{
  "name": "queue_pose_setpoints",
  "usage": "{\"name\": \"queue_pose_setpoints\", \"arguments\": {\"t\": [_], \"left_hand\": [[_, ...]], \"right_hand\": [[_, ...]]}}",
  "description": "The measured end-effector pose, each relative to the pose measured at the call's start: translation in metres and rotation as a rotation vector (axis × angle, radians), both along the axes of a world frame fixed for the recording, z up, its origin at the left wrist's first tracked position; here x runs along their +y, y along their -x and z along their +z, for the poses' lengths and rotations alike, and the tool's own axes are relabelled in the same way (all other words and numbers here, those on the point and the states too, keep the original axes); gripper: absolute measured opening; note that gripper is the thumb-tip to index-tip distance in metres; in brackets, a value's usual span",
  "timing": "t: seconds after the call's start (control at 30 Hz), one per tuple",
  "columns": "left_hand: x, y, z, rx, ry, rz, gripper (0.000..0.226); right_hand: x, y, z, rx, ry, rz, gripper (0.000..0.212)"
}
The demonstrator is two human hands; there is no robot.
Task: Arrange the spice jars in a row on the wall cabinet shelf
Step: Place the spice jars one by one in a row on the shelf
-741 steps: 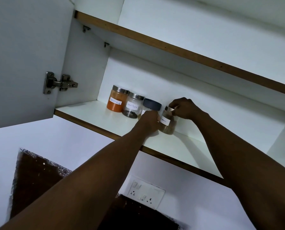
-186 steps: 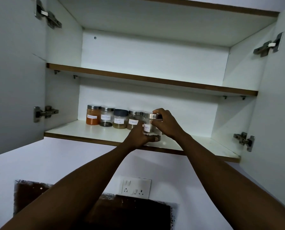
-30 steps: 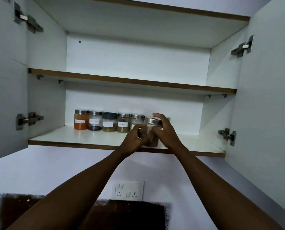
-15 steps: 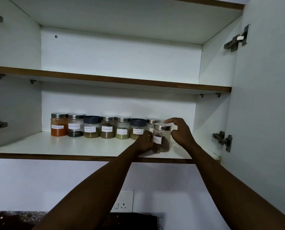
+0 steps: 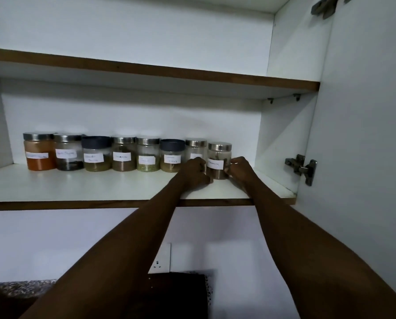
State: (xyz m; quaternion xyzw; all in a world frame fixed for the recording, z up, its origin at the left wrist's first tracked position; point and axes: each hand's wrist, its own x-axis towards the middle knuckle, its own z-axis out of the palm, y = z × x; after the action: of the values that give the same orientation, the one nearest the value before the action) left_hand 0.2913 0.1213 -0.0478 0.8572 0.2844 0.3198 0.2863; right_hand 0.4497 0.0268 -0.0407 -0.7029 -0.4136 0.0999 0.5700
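Several labelled spice jars stand in a row along the back of the lower cabinet shelf (image 5: 81, 187), from an orange-filled jar (image 5: 39, 151) at the left to a brown-filled, steel-lidded jar (image 5: 218, 160) at the right end. That last jar rests on the shelf just in front of the row's line. My left hand (image 5: 195, 172) grips its left side and partly hides the neighbouring jar (image 5: 195, 148). My right hand (image 5: 239, 169) holds its right side.
The upper shelf (image 5: 146, 70) hangs close above the jars. The cabinet's right wall and a door hinge (image 5: 301, 165) lie right of my hands, with bare shelf between. A wall socket (image 5: 161, 261) and a dark counter (image 5: 178, 293) sit below.
The brown jar has gone from held in front of the shelf to standing at the row's right end. Both hands stay on it, and the view has moved closer and rightward.
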Motion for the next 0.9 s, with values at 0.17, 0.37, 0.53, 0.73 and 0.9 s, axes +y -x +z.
{"name": "queue_pose_setpoints", "arguments": {"t": [0.17, 0.37, 0.53, 0.73, 0.9], "left_hand": [[0.002, -0.001, -0.003, -0.050, 0.093, -0.009, 0.096], [0.007, -0.001, 0.001, -0.112, 0.092, -0.015, 0.083], [0.011, -0.003, 0.004, -0.099, 0.114, -0.029, 0.091], [0.013, -0.005, 0.005, -0.079, 0.043, 0.012, 0.081], [0.015, -0.006, 0.004, -0.070, 0.030, 0.015, 0.080]], "right_hand": [[0.014, -0.007, 0.000, 0.134, -0.028, 0.068, 0.046], [0.031, -0.017, -0.004, -0.195, 0.077, -0.123, 0.034], [0.032, -0.015, -0.002, -0.155, 0.227, -0.222, 0.026], [0.042, -0.012, -0.005, -0.144, 0.200, -0.311, 0.037], [0.044, -0.011, -0.004, -0.064, 0.205, -0.275, 0.033]]}}
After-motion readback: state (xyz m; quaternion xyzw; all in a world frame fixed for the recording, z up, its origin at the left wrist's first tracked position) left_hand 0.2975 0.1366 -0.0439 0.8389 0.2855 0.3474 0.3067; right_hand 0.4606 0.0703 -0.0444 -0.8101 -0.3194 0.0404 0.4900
